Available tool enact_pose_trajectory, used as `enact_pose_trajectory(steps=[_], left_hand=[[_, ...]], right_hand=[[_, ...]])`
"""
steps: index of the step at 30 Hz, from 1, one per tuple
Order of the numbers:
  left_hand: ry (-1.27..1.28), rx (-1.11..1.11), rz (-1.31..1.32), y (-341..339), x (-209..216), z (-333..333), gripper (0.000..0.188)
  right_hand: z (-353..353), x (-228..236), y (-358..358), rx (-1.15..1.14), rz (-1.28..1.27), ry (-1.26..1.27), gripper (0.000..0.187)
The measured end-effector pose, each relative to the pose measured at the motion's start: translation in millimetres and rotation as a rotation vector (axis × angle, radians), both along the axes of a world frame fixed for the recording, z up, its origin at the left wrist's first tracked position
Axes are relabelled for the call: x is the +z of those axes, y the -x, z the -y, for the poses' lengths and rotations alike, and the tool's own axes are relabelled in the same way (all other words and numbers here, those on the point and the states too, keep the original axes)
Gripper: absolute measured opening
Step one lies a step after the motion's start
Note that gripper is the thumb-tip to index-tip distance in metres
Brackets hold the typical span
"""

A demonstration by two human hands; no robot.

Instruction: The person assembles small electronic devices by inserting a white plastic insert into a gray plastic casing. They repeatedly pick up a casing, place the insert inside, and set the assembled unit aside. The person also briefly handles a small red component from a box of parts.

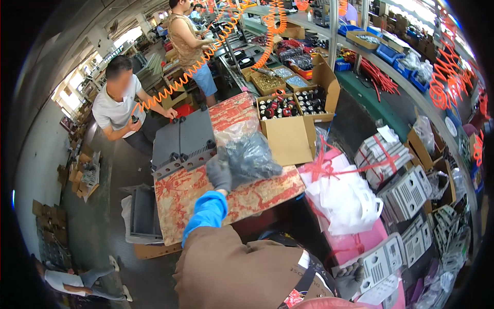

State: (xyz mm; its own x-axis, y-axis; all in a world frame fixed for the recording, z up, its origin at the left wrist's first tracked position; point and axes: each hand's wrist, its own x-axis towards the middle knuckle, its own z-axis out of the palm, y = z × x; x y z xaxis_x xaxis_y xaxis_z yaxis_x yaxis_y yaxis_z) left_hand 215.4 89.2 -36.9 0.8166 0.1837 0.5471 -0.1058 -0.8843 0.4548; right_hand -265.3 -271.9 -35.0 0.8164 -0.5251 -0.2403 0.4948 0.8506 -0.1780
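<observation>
My left hand, in a dark grey glove with a blue sleeve above it, is at the near left edge of a clear plastic bag of dark parts. The hand is smeared, and whether its fingers pinch the bag cannot be made out. Left of it, two dark grey metal housings with black round fittings lie side by side on the worn red-and-tan table. Low at the right, my right hand, also gloved, is beside a light grey slotted metal panel; its grip is unclear.
Beyond the bag stands an open cardboard box of black, red and silver parts. White foam bags and stacked panels crowd the right. A co-worker touches the housings from the far left, holding a tool under an orange coiled hose.
</observation>
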Motion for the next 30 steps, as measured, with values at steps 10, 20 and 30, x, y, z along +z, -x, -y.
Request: enact_pose_trajectory(steps=[10, 20, 30], left_hand=[[0.007, -1.176, -0.050, 215.9, 15.2, 232.6, 0.043], [0.009, -1.457, -0.076, 242.9, 1.3, 303.6, 0.033], [0.122, -1.696, -0.515, 259.1, 23.6, 401.6, 0.032]], right_hand=[[0.3, 20.3, 84.4, -0.149, -0.130, 0.132, 0.037], [14.3, 72.6, 111.4, -0.637, -1.046, 0.688, 0.038], [81.2, 56.6, 118.2, -0.694, -1.756, 0.813, 0.036]])
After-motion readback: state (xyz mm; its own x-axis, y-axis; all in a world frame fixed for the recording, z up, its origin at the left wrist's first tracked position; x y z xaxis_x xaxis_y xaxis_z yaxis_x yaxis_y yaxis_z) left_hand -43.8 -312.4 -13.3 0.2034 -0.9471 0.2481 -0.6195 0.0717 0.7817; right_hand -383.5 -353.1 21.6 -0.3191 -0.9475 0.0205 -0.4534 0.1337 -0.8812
